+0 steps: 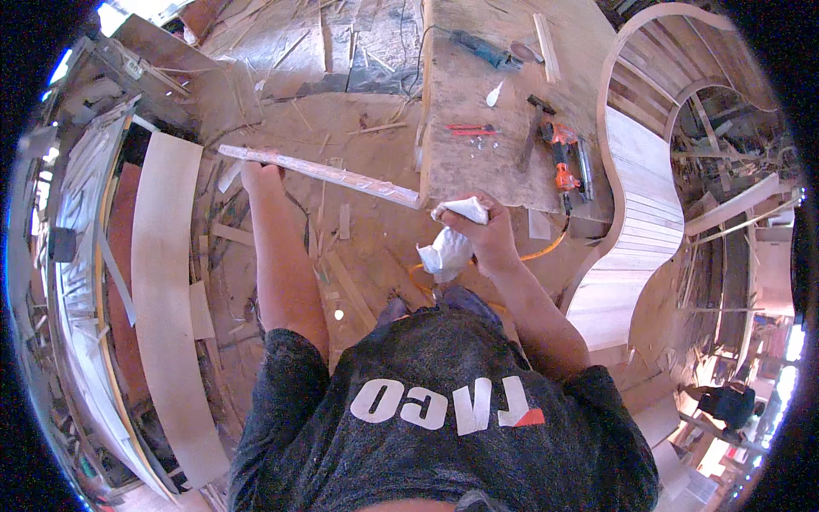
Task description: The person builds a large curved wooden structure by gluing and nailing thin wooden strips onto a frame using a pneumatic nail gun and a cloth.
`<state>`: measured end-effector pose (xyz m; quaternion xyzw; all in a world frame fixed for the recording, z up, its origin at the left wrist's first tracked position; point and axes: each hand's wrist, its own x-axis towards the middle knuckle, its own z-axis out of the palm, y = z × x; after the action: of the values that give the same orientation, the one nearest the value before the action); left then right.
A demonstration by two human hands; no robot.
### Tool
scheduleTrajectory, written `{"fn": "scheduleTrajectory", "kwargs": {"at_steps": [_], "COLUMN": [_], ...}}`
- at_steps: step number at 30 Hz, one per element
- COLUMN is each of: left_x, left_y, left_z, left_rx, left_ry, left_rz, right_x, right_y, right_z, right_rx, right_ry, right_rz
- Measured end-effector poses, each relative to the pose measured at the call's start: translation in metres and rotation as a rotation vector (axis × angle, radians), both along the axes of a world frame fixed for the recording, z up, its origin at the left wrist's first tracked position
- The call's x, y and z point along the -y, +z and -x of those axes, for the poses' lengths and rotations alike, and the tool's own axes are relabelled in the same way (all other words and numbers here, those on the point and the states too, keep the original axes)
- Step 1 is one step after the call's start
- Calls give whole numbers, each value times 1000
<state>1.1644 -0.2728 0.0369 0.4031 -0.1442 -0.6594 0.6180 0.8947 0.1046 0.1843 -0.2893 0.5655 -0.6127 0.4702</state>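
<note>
My left hand (264,168) is closed round the far-left part of a long, narrow wooden strip (341,176). The strip slants down to the right, and its upward face has glossy whitish streaks. In my right hand (490,235) is a crumpled white bag (450,249), gripped at its folded upper part, with the lower part bulging beneath my fingers. The strip's right end lies just left of the bag, near the bench corner. What the bag contains is hidden.
The wooden workbench (461,175) ahead carries an orange nail gun (560,158), a hammer (539,105), a teal angle grinder (486,49) and a red tool (472,130). A curved slatted wood panel (636,205) stands right. A curved board (166,299) stands left. Wood scraps (345,277) litter the floor.
</note>
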Motion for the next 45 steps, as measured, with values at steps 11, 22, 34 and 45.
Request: {"fn": "scheduleTrajectory", "kwargs": {"at_steps": [11,22,34,45], "left_x": [-30,-62,-137,-167], "left_y": [-2,3,-1,-7], "left_z": [11,-5,9,15], "left_rx": [27,161,497,793], "left_ry": [-39,-52,-81,-98], "left_rz": [-4,20,44,14], "right_x": [17,12,74,12], "right_y": [-11,-29,-117,-144], "right_z": [-3,19,228,362], "right_rx": [-36,-272,-810,-1074], "right_ry": [27,-54,-366,-263], "right_rz": [55,-85,-318,-795]}}
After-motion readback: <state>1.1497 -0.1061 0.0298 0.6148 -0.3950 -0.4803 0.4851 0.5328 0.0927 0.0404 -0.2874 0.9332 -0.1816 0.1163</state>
